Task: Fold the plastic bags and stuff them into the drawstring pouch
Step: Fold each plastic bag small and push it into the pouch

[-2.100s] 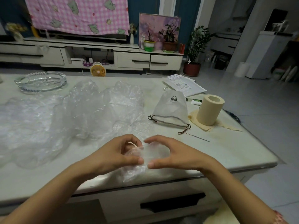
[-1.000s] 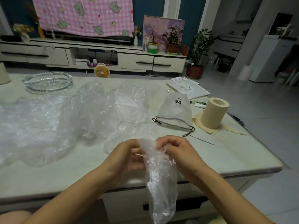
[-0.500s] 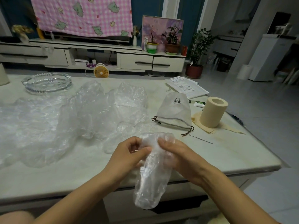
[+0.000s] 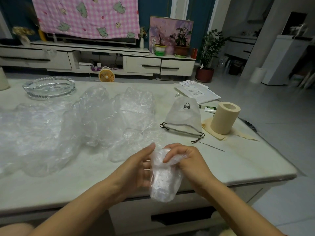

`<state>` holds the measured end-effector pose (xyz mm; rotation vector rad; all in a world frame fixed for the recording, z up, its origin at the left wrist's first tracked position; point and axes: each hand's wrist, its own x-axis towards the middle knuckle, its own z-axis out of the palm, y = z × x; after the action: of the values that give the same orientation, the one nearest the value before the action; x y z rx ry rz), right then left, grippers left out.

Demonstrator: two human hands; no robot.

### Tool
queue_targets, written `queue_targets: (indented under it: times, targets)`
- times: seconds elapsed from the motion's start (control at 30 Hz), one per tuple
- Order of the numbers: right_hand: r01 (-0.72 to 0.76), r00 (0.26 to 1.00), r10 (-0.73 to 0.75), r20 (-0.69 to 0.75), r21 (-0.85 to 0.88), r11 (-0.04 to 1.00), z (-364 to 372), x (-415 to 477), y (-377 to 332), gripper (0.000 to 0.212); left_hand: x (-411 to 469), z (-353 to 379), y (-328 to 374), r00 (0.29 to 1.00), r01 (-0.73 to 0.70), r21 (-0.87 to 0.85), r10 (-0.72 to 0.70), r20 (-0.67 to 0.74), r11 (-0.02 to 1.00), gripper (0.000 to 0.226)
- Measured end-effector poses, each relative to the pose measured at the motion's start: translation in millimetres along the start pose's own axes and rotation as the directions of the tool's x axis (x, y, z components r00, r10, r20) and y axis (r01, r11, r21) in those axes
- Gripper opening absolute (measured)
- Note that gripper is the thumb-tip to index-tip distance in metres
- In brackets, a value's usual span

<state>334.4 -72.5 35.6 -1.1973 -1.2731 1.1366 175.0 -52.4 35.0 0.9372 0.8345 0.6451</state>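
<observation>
One plastic bag (image 4: 162, 183) between two hands, hanging past table (image 4: 238, 164) edge. Right hand (image 4: 187, 160) grips its bunched top, fingers curled. Left hand (image 4: 136, 169) against its side, fingers mostly straight, blurred. One drawstring pouch (image 4: 183, 118) beyond right hand, apart. Heap of loose bags (image 4: 85, 123) ahead-left of left hand; number unclear.

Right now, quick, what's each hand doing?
Left hand: open, straight fingers touching the plastic bag.
Right hand: closed, gripping the top of that plastic bag.
</observation>
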Motion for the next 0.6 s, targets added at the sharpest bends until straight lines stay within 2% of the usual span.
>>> queue_targets:
  times: [0.07, 0.13, 0.2, 0.27, 0.3, 0.37, 0.43, 0.5, 0.6]
  targets:
    - [0.050, 0.999, -0.051, -0.010, -0.050, 0.997, 0, 1, 2, 0.050, 2, -3, -2, 0.999, -0.044, 0.099, 0.045, -0.012, 0.994, 0.032]
    - [0.029, 0.999, -0.028, 0.030, -0.029, 0.999, -1, 2, 2, 0.042, 2, -5, -5, 0.995, -0.067, 0.165, 0.077, -0.059, 0.984, 0.025]
    - [-0.079, 0.990, 0.063, 0.126, 0.127, 0.989, -5, 3, 0, 0.031, 2, -5, -7, 0.986, -0.106, 0.194, 0.129, -0.110, 0.975, 0.019]
    - [-0.209, 0.961, 0.139, 0.240, 0.293, 0.933, -13, 4, -4, 0.051, 0, -2, -7, 0.967, -0.164, 0.209, 0.199, -0.159, 0.964, 0.013]
    - [-0.244, 0.948, 0.158, 0.277, 0.309, 0.919, -15, 3, -6, 0.054, -1, -1, -6, 0.954, -0.190, 0.228, 0.235, -0.187, 0.955, 0.013]
    - [-0.245, 0.935, 0.176, 0.308, 0.201, 0.948, -15, -1, -8, 0.045, -1, 0, -6, 0.924, -0.240, 0.288, 0.309, -0.224, 0.927, 0.011]
    - [-0.203, 0.953, 0.179, 0.244, 0.074, 0.976, -9, -3, -4, 0.030, -1, 2, -6, 0.899, -0.274, 0.336, 0.364, -0.243, 0.901, 0.009]
    - [-0.179, 0.978, 0.169, 0.122, 0.072, 0.981, -5, -2, 5, 0.025, 1, 0, -8, 0.881, -0.284, 0.363, 0.391, -0.266, 0.887, 0.009]
    - [-0.131, 0.991, 0.132, -0.013, 0.080, 0.988, 0, 0, 8, 0.010, 3, -3, -11, 0.906, -0.211, 0.325, 0.309, -0.288, 0.922, 0.011]
